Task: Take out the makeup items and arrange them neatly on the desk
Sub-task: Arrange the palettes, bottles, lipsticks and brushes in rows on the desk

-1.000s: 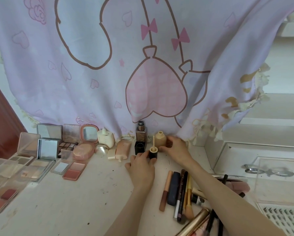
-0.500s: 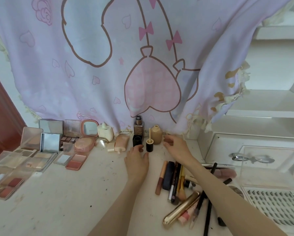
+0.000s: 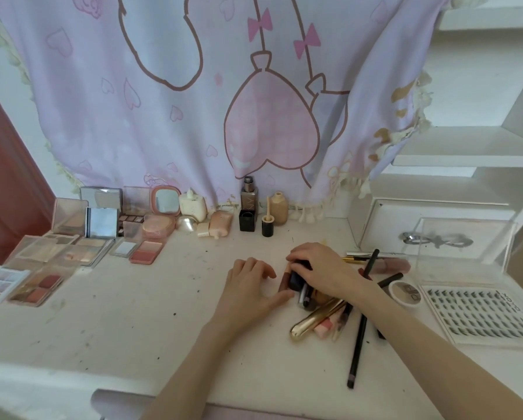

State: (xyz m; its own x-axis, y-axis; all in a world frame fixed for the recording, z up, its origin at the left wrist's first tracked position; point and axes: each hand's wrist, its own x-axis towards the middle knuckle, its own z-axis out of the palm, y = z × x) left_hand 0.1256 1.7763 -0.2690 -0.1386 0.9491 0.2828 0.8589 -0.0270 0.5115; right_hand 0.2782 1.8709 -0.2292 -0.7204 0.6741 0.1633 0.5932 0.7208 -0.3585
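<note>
Right hand (image 3: 318,268): fingers curled over dark navy makeup tube (image 3: 297,275).
Left hand (image 3: 249,286): fingers relaxed, resting on desk (image 3: 133,313).
Tube: glossy, short, among pencils.

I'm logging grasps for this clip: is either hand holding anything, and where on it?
The right hand grips a dark tube by its upper end, in the pile of pens. The left hand holds nothing and rests on the desk.

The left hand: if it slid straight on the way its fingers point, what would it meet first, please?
Probably nothing near: the left hand points up the bare desk toward the small black jar; depth is uncertain.
</note>
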